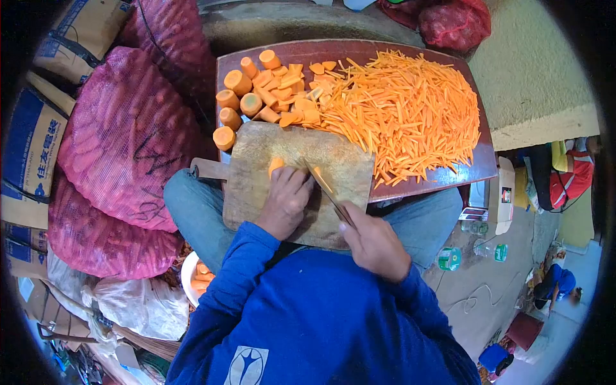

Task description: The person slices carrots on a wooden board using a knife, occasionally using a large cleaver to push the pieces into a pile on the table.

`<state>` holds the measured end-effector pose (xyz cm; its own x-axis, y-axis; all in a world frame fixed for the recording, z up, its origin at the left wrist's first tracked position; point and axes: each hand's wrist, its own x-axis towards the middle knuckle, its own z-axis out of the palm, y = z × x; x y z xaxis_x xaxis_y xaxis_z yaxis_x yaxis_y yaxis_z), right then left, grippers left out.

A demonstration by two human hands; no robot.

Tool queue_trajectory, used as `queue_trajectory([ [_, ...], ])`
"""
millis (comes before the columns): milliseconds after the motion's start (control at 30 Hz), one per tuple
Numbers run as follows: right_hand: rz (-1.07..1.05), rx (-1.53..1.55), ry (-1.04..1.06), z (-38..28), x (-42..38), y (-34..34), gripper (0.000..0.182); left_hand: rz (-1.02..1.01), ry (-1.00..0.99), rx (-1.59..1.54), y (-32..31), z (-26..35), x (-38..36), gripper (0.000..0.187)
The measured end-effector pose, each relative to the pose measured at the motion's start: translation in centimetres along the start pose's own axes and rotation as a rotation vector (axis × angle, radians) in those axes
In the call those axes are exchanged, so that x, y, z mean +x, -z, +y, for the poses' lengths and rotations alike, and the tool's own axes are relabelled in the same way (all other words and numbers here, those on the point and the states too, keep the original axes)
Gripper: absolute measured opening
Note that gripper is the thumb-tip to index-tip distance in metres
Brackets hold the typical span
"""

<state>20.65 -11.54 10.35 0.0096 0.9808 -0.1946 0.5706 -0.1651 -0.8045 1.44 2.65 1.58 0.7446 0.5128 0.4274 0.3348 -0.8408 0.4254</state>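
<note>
A worn wooden cutting board [256, 144] lies across my lap at the near edge of a dark red tabletop [487, 163]. My left hand [287, 202] is closed over the board, its fingers bent down around a carrot piece [276, 165] whose orange end shows past them. My right hand [372, 240] grips a knife [326, 186], its blade angled up-left beside the left fingertips. A small orange sliver sits against the blade. Behind the board are chunks and slices of carrot [250, 104] on the left and a large heap of carrot sticks [417, 112] on the right.
Red mesh sacks [128, 141] are stacked to the left, by printed cartons [29, 147]. A white tub [188, 279] of carrots stands low left. Another wooden handle [210, 169] protrudes left of the board. Plastic bottles [449, 258] and a distant person [557, 282] are at right.
</note>
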Motion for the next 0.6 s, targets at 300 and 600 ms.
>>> queue_trajectory([
  [300, -0.033, 0.023, 0.009, -0.8, 0.8, 0.7, 0.034, 0.058, 0.024, -0.003, -0.3, -0.2, 0.0, 0.030],
  [600, -0.017, 0.051, 0.030, -0.9, 1.3, 0.6, 0.031, 0.092, 0.003, 0.003, -0.3, -0.2, -0.1, 0.030],
])
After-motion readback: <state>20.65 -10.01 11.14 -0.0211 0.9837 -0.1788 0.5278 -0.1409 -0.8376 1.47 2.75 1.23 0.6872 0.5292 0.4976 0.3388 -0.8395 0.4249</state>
